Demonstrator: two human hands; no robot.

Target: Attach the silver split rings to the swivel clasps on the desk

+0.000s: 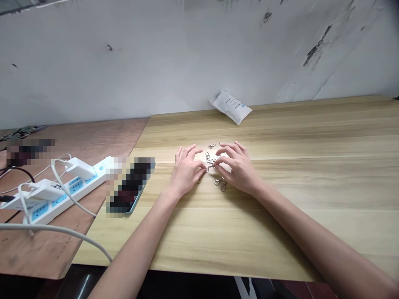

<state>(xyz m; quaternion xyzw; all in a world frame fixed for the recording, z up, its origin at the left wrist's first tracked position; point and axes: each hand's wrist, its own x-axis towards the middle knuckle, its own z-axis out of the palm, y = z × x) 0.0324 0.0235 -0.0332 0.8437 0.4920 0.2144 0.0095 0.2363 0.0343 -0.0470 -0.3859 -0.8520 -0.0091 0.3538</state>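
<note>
Both hands meet low over the wooden tabletop, among small metal lobster clasps. My left hand (187, 169) is closed at the thumb and index finger on one end of a small metal clasp (211, 166); its other fingers are spread. On the other end, my right hand (236, 166) pinches with thumb and index finger, its remaining fingers curved above. Two clasps (220, 182) lie just below the right hand. More clasps (212, 146) rest beyond the fingertips, partly hidden by the fingers. Another metal piece (198, 181) peeks out beside the left thumb.
A white plastic packet (233, 107) with a label lies near the wall. To the left is a phone (132, 185), its screen blurred out. Farther left, a white power strip (70, 193) holds chargers, with cables (71, 232) trailing across the brown board (46, 249).
</note>
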